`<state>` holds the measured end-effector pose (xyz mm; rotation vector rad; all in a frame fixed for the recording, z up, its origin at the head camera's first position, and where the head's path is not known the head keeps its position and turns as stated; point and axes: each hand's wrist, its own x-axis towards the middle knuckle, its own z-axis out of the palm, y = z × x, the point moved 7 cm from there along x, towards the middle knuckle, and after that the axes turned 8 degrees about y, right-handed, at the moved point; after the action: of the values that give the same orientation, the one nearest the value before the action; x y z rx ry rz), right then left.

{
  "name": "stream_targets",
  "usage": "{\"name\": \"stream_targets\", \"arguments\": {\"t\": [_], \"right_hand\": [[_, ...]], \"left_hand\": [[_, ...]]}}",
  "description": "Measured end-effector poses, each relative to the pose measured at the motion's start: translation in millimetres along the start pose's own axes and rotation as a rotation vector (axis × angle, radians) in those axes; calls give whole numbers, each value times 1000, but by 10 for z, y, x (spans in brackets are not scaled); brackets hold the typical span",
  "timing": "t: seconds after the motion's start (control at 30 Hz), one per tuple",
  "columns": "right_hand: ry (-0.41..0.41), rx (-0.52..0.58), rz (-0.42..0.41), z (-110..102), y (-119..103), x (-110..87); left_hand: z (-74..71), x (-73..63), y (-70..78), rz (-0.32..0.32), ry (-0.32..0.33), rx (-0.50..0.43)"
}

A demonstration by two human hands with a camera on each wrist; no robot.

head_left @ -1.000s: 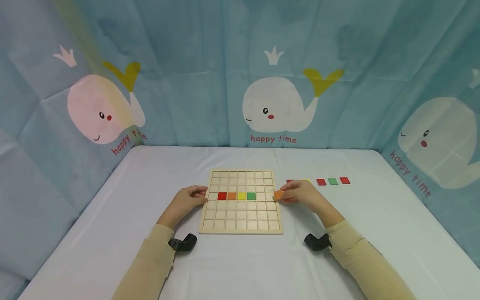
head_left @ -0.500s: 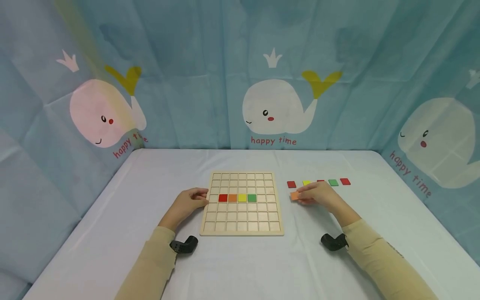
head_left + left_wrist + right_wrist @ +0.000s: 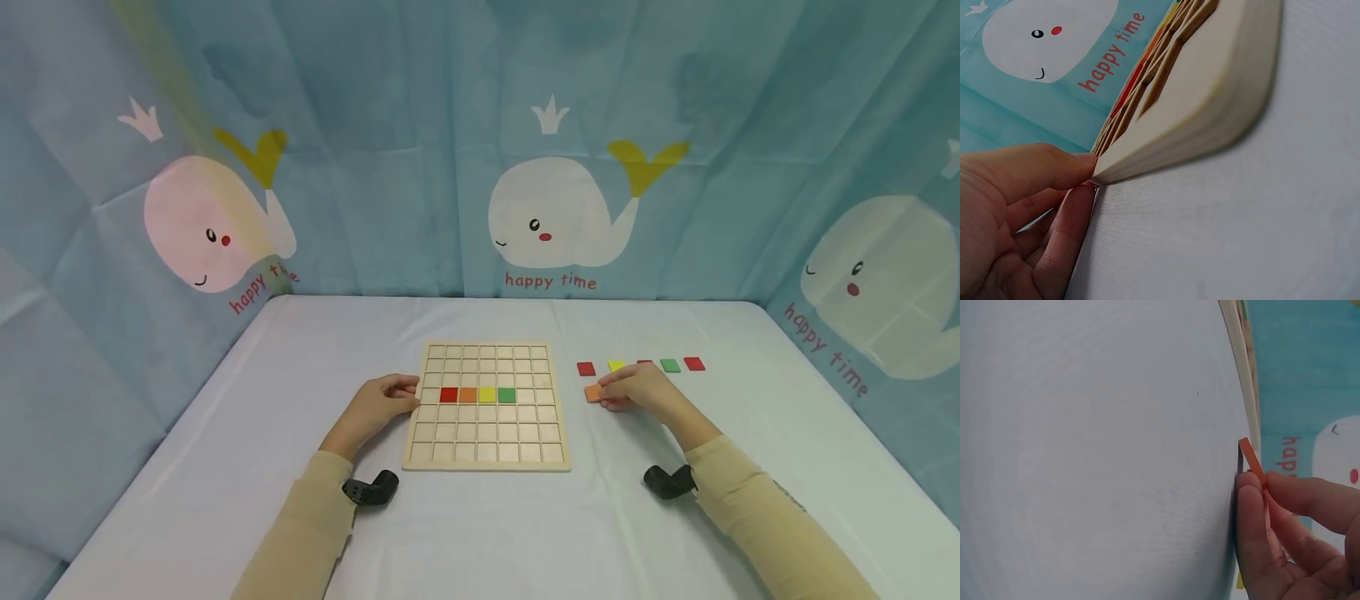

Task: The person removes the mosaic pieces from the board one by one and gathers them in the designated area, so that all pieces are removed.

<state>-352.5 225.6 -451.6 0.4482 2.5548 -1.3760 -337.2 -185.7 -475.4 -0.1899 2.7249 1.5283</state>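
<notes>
A pale wooden grid board (image 3: 465, 432) lies on the white table in the head view. Side by side in one of its rows sit a red tile (image 3: 448, 395), an orange tile (image 3: 468, 395), a yellow tile (image 3: 487, 395) and a green tile (image 3: 507, 395). My left hand (image 3: 375, 408) holds the board's left edge, thumb and fingers meeting at the rim (image 3: 1191, 122) in the left wrist view. Right of the board, my right hand (image 3: 641, 390) pinches another orange tile (image 3: 592, 393), which slants in the right wrist view just at the tabletop.
Behind my right hand runs a loose row: a red tile (image 3: 586, 368), a yellow tile (image 3: 617, 365), a second red tile partly hidden by the hand, a green tile (image 3: 670, 365) and a red tile (image 3: 694, 363). A whale-print curtain (image 3: 375, 208) surrounds the table.
From the board's right edge, my right hand has moved right with the orange tile and come down near the table. The left hand stays at the board's left edge.
</notes>
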Motion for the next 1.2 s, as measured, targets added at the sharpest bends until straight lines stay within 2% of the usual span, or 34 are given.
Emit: {"name": "stream_targets", "arguments": {"t": [0.57,0.77,0.9,1.2], "right_hand": [[25,-60,-50,-48,-46,1],[77,-105,-15,-79,-126,-81],[59,-121,-51,16,-288,-139],[-33,-61,-105,357,-531,-169]], "left_hand": [[17,4,5,-9,7,-5],[22,-6,-2,-7,-1,-7],[0,2,-1,-2,7,8],[5,6,1,-11,4,18]]}}
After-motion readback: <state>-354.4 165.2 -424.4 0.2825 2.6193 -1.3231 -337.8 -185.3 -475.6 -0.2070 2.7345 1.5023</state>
